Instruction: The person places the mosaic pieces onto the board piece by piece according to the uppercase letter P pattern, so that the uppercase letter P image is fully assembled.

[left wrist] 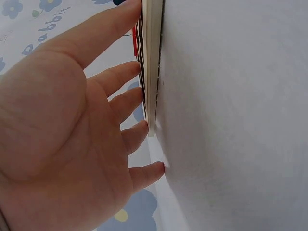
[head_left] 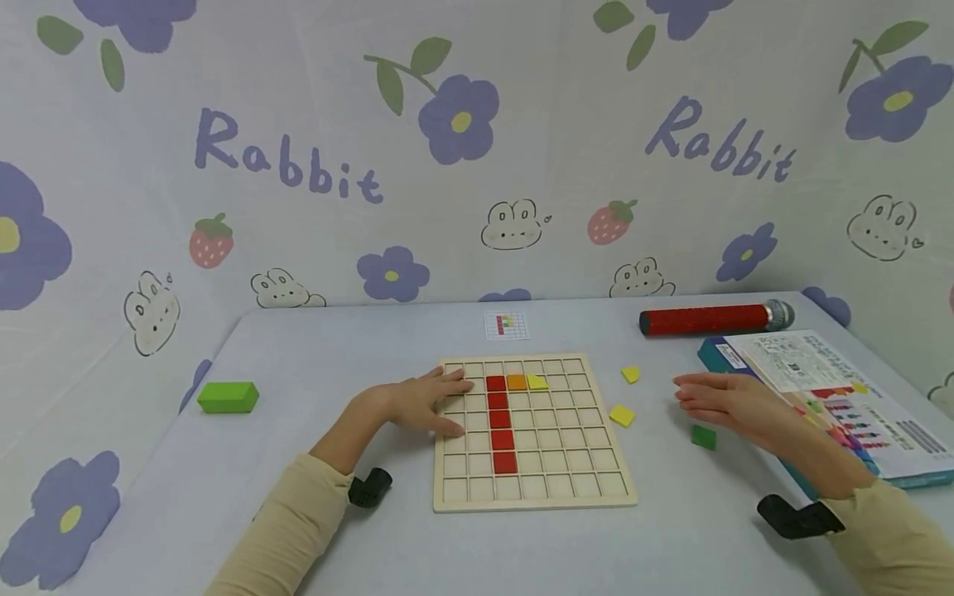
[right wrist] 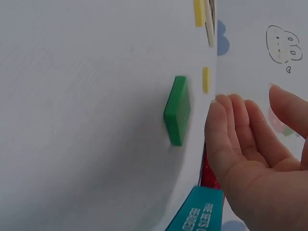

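A wooden grid board (head_left: pixel 535 490) lies flat in the middle of the table. A column of red square tiles (head_left: pixel 501 418) sits in its cells, with an orange tile (head_left: pixel 517 382) and a yellow tile (head_left: pixel 537 382) beside the top one. My left hand (head_left: pixel 422 404) rests on the board's left edge, fingers spread and extended, as the left wrist view shows too. To the right of the board, my right hand (head_left: pixel 734 406) is raised above the table with nothing in it, fingers together and gently bent. Close to it lies a green tile (right wrist: pixel 178 110); two loose yellow tiles (head_left: pixel 622 415) are nearer the board.
Behind the board is a small pattern card (head_left: pixel 507 325). A red microphone (head_left: pixel 708 319) lies at the back right, and a teal-edged box (head_left: pixel 842 397) is under the right forearm in the head view. On the far left stands a green block (head_left: pixel 228 397).
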Tool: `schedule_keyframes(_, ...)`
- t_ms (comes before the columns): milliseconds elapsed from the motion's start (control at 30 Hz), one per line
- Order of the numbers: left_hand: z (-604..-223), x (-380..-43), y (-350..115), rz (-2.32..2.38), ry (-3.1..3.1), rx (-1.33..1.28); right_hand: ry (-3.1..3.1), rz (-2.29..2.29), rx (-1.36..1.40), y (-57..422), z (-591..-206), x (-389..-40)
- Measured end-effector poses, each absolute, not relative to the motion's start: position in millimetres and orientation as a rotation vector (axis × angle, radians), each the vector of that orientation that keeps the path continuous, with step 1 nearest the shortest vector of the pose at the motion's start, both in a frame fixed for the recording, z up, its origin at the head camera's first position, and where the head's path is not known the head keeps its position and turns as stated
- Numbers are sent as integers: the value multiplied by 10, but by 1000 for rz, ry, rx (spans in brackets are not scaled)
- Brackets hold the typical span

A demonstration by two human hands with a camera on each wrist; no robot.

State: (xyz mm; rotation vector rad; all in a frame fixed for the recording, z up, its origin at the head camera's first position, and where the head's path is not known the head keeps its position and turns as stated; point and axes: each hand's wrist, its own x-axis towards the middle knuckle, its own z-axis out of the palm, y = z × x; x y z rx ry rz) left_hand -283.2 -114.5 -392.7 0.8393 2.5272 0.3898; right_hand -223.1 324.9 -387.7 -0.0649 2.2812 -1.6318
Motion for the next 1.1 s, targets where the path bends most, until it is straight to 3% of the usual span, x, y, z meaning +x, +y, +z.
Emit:
schedule_keyframes(367, -3943, -2832, -1145, 391, 2523, 828, 2587, -1238, -103, 3341, -3978, -2154)
schedule_keyframes(600, -3937, -2832, -1149, 400, 2517, 833, 2656, -1125, -179, 3301, -3953, -2089)
schedule_keyframes(1100, -3955, -2852, -1149, 367, 2525, 837, 2682, -1026, -76, 3254, -3903, -2035)
